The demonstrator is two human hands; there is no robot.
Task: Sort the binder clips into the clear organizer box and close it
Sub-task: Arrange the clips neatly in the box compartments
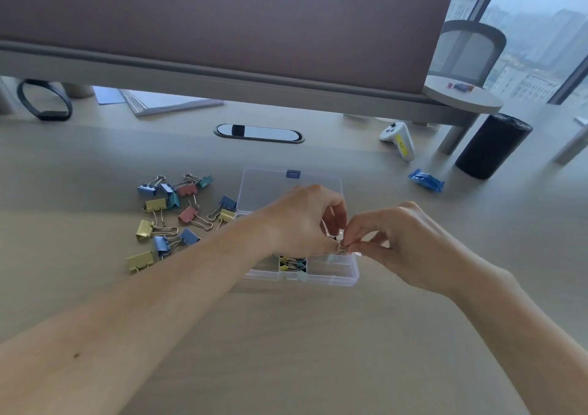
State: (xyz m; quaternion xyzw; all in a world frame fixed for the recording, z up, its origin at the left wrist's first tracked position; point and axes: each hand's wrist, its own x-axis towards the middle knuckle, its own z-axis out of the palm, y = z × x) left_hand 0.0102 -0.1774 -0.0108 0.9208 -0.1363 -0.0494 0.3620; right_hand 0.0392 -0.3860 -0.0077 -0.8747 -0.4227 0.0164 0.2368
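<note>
The clear organizer box (337,276) lies open on the desk, its lid (270,185) flat behind it. Small yellow and teal binder clips (291,263) sit in a front compartment. Several loose clips (173,215), blue, yellow, pink and teal, are scattered left of the box. My left hand (302,220) and my right hand (397,239) meet above the box's middle, both pinching a small clip (341,247) by its wire handles. The clip's body is mostly hidden by my fingers.
A white game controller (399,139) and a blue packet (426,180) lie to the right. A black cylinder bin (491,145) stands further right. A cable grommet (257,132) sits behind the box. Papers (165,102) and a black strap (44,99) lie under the divider.
</note>
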